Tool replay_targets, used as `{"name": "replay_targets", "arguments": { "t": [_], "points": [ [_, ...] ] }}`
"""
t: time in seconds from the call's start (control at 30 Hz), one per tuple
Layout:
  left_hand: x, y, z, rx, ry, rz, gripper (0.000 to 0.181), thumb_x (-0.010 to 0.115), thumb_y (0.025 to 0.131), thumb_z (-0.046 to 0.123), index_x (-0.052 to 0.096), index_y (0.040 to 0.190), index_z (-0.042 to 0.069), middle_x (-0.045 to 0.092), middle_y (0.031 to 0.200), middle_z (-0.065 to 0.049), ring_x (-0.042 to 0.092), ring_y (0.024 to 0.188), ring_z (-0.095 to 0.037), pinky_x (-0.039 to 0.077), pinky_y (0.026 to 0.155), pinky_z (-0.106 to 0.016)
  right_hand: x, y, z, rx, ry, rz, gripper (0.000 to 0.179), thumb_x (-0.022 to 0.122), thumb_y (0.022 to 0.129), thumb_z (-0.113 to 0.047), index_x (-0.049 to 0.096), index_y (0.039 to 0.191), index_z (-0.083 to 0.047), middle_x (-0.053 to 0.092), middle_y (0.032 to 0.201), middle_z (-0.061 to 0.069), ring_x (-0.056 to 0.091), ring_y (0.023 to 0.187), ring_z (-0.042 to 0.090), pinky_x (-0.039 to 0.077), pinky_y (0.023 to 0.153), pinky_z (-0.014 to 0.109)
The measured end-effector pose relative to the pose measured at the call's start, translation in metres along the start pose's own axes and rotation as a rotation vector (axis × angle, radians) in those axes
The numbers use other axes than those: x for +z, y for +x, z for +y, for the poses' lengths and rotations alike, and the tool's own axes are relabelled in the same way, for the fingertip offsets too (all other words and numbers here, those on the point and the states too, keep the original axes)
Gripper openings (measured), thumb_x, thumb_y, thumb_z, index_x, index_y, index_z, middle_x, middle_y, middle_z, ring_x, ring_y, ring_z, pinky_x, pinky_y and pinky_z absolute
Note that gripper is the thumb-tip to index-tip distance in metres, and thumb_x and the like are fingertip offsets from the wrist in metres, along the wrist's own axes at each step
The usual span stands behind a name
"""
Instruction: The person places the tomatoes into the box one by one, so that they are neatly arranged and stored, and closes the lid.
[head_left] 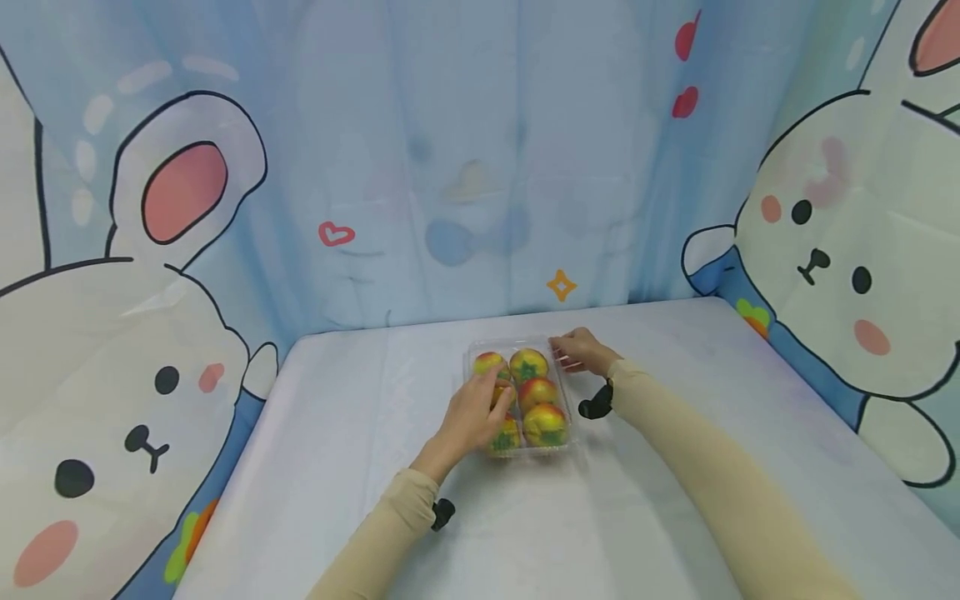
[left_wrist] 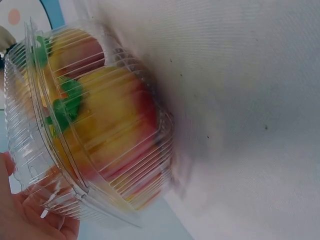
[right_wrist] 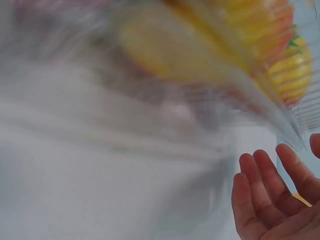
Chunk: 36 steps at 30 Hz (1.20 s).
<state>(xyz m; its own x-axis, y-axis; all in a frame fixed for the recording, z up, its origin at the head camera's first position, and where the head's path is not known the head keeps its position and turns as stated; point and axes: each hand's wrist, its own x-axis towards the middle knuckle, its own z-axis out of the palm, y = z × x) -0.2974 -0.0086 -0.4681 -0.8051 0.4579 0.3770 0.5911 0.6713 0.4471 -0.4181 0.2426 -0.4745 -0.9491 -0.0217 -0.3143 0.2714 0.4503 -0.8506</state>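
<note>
A clear plastic clamshell box [head_left: 519, 451] stands on the table with several round yellow-and-red fruits [head_left: 538, 393] inside, some showing green leaves. My left hand [head_left: 467, 414] reaches over the box's left side, covering part of it. In the left wrist view, the left hand's fingers [left_wrist: 55, 225] lie at the ribbed lid, partly seen through the plastic. At the far right corner is my right hand [head_left: 587, 352]. Seen from the right wrist, its fingers [right_wrist: 267, 180] are loosely bent and spread, with thumb and index beside the box's rim. The box is blurred there.
A white cloth covers the table [head_left: 360, 433]. Behind it hangs a light blue curtain [head_left: 480, 167] with printed rabbits at both sides. Dark wrist straps [head_left: 596, 403] sit at both cuffs.
</note>
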Motion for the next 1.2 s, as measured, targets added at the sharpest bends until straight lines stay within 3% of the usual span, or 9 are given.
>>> {"name": "replay_targets", "arguments": {
  "t": [0.17,0.33,0.6,0.83,1.2],
  "points": [
    [-0.003,0.000,-0.001,0.010,-0.011,-0.024,0.047,0.045,0.104,0.024,0.042,0.146,0.003,0.067,0.118,-0.006,0.058,0.116,-0.028,0.048,0.097,-0.045,-0.001,-0.015,0.006,-0.026,-0.061,-0.039,0.049,0.049,0.102,-0.031,0.057,0.126,0.011,0.062,0.119,0.024,0.065,0.092,0.024,0.057,0.081,0.037],
    [-0.008,0.006,-0.001,0.056,-0.041,-0.054,0.047,0.046,0.105,0.023,0.041,0.146,0.002,0.067,0.120,-0.008,0.059,0.116,-0.027,0.048,0.097,-0.044,0.000,-0.038,0.014,-0.073,-0.135,-0.071,0.047,0.045,0.103,-0.030,0.058,0.124,0.010,0.063,0.115,0.021,0.064,0.091,0.023,0.058,0.076,0.034],
    [-0.010,0.005,-0.005,0.057,-0.045,-0.040,0.046,0.047,0.104,0.022,0.041,0.145,0.002,0.066,0.121,-0.009,0.058,0.118,-0.027,0.048,0.098,-0.045,0.003,-0.072,0.015,-0.125,-0.202,-0.101,0.046,0.049,0.103,-0.030,0.061,0.120,0.010,0.065,0.113,0.022,0.067,0.093,0.026,0.057,0.075,0.035],
    [-0.007,0.000,-0.005,0.052,-0.059,-0.039,0.046,0.046,0.104,0.022,0.040,0.146,0.003,0.066,0.121,-0.010,0.058,0.117,-0.028,0.048,0.097,-0.046,0.007,-0.088,0.025,-0.147,-0.184,-0.125,0.039,0.051,0.102,-0.028,0.065,0.113,0.007,0.069,0.106,0.016,0.069,0.087,0.021,0.057,0.070,0.032],
    [-0.008,-0.001,-0.003,0.055,-0.023,-0.029,0.044,0.044,0.105,0.025,0.043,0.143,0.003,0.066,0.119,-0.007,0.058,0.116,-0.026,0.048,0.097,-0.044,0.011,-0.117,0.032,-0.181,-0.189,-0.145,0.039,0.050,0.103,-0.027,0.064,0.113,0.009,0.069,0.105,0.017,0.069,0.089,0.025,0.057,0.073,0.036]
  ]
}}
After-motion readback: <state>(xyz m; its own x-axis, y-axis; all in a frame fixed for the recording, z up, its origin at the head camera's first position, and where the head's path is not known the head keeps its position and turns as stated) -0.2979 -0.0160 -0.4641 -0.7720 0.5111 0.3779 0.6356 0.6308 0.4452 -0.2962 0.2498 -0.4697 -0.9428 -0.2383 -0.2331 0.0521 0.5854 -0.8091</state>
